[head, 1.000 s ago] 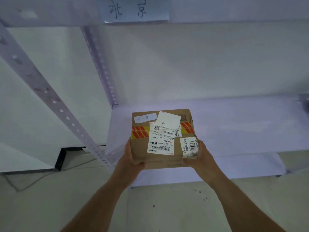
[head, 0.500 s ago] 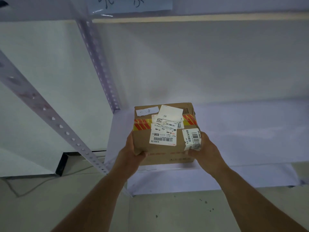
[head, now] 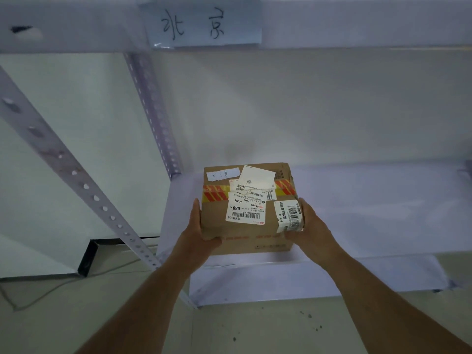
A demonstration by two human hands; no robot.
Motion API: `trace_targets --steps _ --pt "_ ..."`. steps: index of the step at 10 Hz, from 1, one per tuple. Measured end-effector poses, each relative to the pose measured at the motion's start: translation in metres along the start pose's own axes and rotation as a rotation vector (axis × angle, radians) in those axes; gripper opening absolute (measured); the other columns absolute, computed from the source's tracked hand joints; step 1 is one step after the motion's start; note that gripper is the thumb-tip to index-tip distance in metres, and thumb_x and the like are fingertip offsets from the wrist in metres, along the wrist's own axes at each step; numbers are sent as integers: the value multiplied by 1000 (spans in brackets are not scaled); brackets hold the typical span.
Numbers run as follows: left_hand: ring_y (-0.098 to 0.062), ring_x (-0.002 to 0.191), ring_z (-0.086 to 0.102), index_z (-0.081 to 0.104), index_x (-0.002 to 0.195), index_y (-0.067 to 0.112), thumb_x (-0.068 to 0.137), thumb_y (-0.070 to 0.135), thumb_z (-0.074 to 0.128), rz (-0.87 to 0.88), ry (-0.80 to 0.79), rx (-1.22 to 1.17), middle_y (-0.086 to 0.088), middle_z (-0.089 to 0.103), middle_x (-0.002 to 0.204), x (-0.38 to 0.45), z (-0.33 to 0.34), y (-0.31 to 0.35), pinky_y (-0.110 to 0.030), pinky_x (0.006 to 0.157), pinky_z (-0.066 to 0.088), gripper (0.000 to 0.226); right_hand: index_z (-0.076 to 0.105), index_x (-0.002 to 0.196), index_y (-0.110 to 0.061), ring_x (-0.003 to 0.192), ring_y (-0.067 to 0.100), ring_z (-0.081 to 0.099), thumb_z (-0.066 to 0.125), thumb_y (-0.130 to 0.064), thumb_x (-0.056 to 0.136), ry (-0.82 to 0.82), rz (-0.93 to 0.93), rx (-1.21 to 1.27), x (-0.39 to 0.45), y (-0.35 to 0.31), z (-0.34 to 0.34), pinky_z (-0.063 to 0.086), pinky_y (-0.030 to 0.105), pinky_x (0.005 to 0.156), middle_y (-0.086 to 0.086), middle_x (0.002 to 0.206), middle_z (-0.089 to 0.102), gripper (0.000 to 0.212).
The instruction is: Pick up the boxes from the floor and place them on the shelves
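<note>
Cardboard box (head: 245, 213) — brown, patched with white shipping labels and a red-and-yellow tape band — sits between both hands at the front edge of the white shelf (head: 370, 205); whether its base touches the board cannot be told. Left hand (head: 198, 233) and right hand (head: 310, 229) clasp its near corners, fingertips hidden underneath. Overhead, a handwritten paper label (head: 201, 24) hangs on the upper shelf edge.
</note>
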State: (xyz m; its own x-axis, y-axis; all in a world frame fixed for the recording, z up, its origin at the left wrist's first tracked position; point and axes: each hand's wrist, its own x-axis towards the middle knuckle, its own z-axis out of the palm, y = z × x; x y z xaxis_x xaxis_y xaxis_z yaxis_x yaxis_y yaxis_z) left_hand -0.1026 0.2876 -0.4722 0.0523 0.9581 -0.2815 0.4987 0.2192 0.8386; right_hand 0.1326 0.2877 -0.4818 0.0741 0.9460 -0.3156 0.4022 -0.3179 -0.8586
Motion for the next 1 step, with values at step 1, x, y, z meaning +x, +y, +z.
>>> trace_targets --steps 1 --pt "-5 113 33 -12 150 17 84 5 63 -42 12 -79 13 25 123 -21 -3 24 -15 79 35 100 9 150 -18 139 24 34 74 -22 74 41 60 -149 -9 -14 -6 31 41 109 2 154 31 101"
